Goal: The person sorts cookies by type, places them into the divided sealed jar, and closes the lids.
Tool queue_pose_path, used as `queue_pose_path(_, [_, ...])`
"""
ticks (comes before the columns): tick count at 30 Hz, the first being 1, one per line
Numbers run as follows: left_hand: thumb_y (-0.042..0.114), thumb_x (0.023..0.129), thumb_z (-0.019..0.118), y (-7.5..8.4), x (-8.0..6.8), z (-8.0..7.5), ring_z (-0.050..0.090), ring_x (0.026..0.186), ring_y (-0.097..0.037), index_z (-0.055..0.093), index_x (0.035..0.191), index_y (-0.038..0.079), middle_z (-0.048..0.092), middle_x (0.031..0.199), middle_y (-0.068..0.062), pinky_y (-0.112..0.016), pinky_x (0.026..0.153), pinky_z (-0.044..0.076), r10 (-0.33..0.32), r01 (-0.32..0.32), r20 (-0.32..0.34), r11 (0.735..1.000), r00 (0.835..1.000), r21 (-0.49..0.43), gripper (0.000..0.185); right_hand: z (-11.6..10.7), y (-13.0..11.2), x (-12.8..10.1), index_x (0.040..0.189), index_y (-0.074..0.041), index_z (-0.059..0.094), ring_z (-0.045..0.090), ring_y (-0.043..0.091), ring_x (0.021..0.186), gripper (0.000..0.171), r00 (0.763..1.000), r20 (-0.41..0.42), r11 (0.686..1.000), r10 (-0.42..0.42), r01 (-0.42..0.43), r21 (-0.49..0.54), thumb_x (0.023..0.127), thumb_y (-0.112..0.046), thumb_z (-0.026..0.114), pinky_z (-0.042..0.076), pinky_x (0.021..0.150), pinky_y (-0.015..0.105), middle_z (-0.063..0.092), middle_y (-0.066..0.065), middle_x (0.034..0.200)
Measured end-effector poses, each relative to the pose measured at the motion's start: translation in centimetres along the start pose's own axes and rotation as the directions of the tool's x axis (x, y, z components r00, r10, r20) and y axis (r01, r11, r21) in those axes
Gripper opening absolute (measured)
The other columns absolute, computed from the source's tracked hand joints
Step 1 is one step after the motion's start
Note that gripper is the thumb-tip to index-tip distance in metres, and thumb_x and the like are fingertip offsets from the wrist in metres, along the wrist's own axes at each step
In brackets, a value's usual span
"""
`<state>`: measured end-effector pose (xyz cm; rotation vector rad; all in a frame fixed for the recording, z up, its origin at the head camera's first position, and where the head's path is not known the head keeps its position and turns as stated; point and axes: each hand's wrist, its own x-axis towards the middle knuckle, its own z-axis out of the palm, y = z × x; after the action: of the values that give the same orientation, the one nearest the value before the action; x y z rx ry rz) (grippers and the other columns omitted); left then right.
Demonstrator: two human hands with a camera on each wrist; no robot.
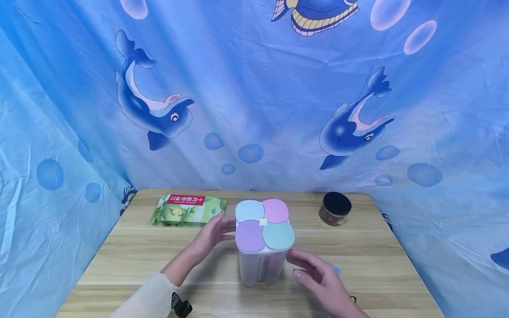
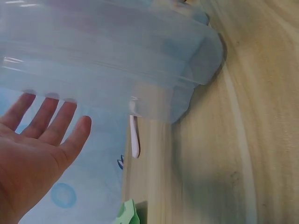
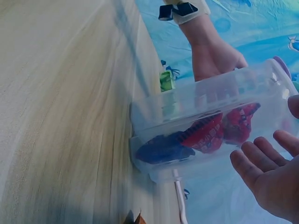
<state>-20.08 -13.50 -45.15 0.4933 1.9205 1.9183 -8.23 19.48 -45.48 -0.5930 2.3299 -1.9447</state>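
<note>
Wood-grain table (image 1: pixel 127 260), dolphin-print curtain (image 1: pixel 254 88) behind. Green packet (image 1: pixel 180 216) lower left of center: red label (image 1: pixel 187 200), white Chinese characters. Lower center: left hand (image 1: pixel 212 233), right hand (image 1: pixel 321 280), neither gripping, flank petal-lidded container (image 1: pixel 254 238).

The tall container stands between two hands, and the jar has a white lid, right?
Not quite: the tall container stands between the left hand and right hand, but the jar has a black lid, not white, as the head view shows.

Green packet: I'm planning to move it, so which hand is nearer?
Left. The left hand is by the near right corner of the green packet; the right hand is farther, beyond the container.
</note>
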Motion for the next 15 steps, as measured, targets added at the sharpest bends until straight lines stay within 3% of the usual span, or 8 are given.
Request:
queue_pose_path(4, [0.051, 0.11, 0.012, 0.0, -0.9, 0.0, 0.035, 0.146, -0.049, 0.029, 0.154, -0.013, 0.036, 0.158, -0.033, -0.061, 0.118, 0.034, 0.021, -0.021, 0.047, 1.0, 0.999, 0.01, 0.08, -0.2, 0.0, 0.3, 0.145, -0.002, 0.054, 0.059, 0.011, 0.132, 0.04, 0.999, 0.036, 1.0, 0.014, -0.014, 0.004, 0.105, -0.006, 0.054, 0.051, 0.1, 0.02, 0.058, 0.022, 0.145])
queue_pose_path(11, [0.05, 0.111, 0.015, -0.1, -3.2, 0.3, 0.026, 0.15, -0.049, 0.022, 0.158, -0.009, 0.025, 0.165, -0.028, -0.058, 0.122, 0.027, 0.044, -0.043, 0.054, 0.999, 0.998, -0.01, 0.076, -1.1, -0.4, 1.8, 0.152, 0.003, 0.043, 0.055, 0.013, 0.136, 0.042, 0.993, 0.116, 0.999, 0.036, -0.037, 0.01, 0.111, -0.009, 0.039, 0.05, 0.105, 0.022, 0.046, 0.027, 0.154])
queue_pose_path(15, [0.043, 0.112, 0.014, -0.2, -5.1, 0.5, 0.04, 0.148, -0.022, 0.021, 0.158, -0.011, 0.023, 0.165, -0.027, -0.042, 0.12, 0.032, 0.085, -0.083, 0.064, 0.996, 0.994, -0.033, 0.071, -2.0, -0.3, 3.2, 0.155, 0.001, 0.039, 0.051, 0.03, 0.14, 0.046, 0.984, 0.167, 0.998, 0.059, -0.06, 0.0, 0.114, -0.018, 0.031, 0.05, 0.108, 0.03, 0.041, 0.025, 0.158])
